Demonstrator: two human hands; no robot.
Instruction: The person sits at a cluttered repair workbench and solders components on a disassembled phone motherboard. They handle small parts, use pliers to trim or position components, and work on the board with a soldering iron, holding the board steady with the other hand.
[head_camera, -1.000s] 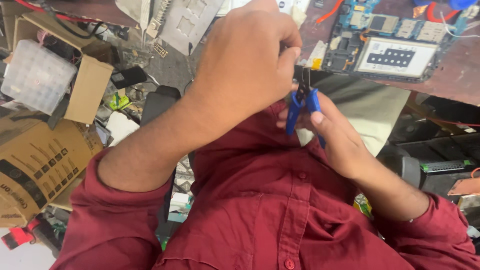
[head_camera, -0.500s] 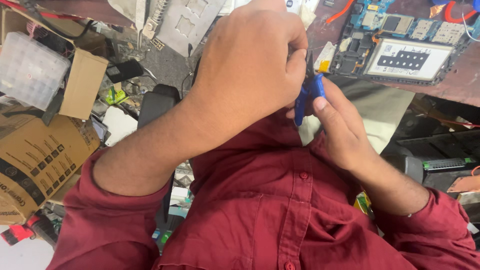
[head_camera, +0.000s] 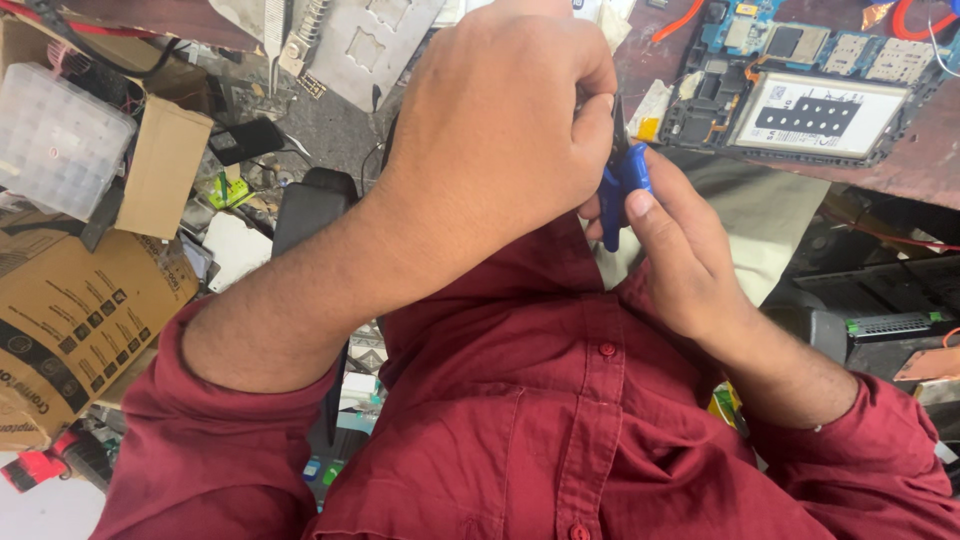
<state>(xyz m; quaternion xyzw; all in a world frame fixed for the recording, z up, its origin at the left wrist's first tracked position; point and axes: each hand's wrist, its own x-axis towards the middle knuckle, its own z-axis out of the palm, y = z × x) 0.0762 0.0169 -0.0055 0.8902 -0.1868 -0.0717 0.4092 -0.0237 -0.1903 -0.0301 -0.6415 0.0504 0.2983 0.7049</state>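
Blue-handled cutters (head_camera: 622, 190) up at chest height, just over the red shirt (head_camera: 560, 420), clear of the table (head_camera: 900, 170). Gripped in the right hand (head_camera: 690, 260): thumb pressed along the handle, the other fingers wrapped behind it. Dark metal tip pointed up and tucked against the left hand (head_camera: 500, 130). Left hand curled into a loose fist, fingertips pinched together right at the blades; whatever sits between them hidden by the knuckles, so cannot tell what is pinched. Cannot tell either whether the blades are shut, the handles being covered by the thumb.

Looks like the middle of a small snip or strip done in the air, both hands touching around the tool. Calls for a steady squeeze on the handles, with the left fingertips kept off the cutting edge, which lies very close to them.

Beyond the hands, an opened phone (head_camera: 800, 90) flat on the table, back off, white battery and blue boards showing; red wire (head_camera: 925, 20) looped past its far corner. To the left, well apart: grey metal plate (head_camera: 375, 40), clear plastic box (head_camera: 55, 140), brown carton (head_camera: 70, 320), loose clutter on the floor. Nothing between the hands and the phone; main obstruction the left hand itself, blocking sight of the cut.
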